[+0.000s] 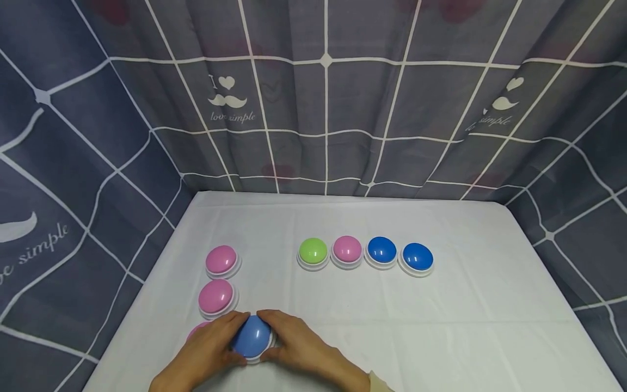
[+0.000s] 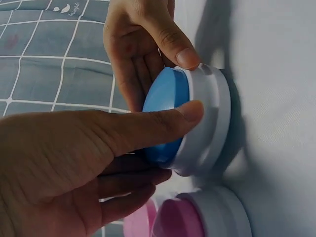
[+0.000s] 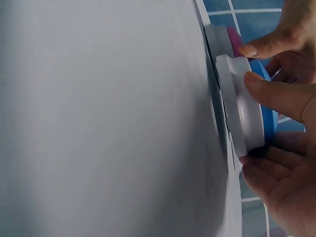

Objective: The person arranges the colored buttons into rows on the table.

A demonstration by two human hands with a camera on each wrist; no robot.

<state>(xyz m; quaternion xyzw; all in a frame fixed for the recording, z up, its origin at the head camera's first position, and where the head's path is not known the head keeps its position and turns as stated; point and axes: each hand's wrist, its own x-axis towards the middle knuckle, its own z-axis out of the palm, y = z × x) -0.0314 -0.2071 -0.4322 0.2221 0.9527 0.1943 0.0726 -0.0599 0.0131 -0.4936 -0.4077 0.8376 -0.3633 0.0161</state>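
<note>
A push button with a light blue dome and white base (image 1: 252,337) is near the table's front left, between both hands. My left hand (image 1: 208,348) grips its left side; in the left wrist view the thumb lies across the rim of the white base. From the other side my right hand (image 1: 299,340) holds it, thumb on the base (image 3: 242,113) and fingers around the far side. Under the button a shadow falls on the cloth. Beside the left hand is a pink button (image 1: 198,329), mostly hidden by that hand.
Two more pink buttons (image 1: 216,296) line up behind the left hand. Farther back stands a row: a green button (image 1: 313,251), a pink button (image 1: 347,249) and two blue buttons (image 1: 382,250). A white cloth (image 1: 441,348) covers the table; dark grid-patterned curtains (image 1: 294,109) surround it.
</note>
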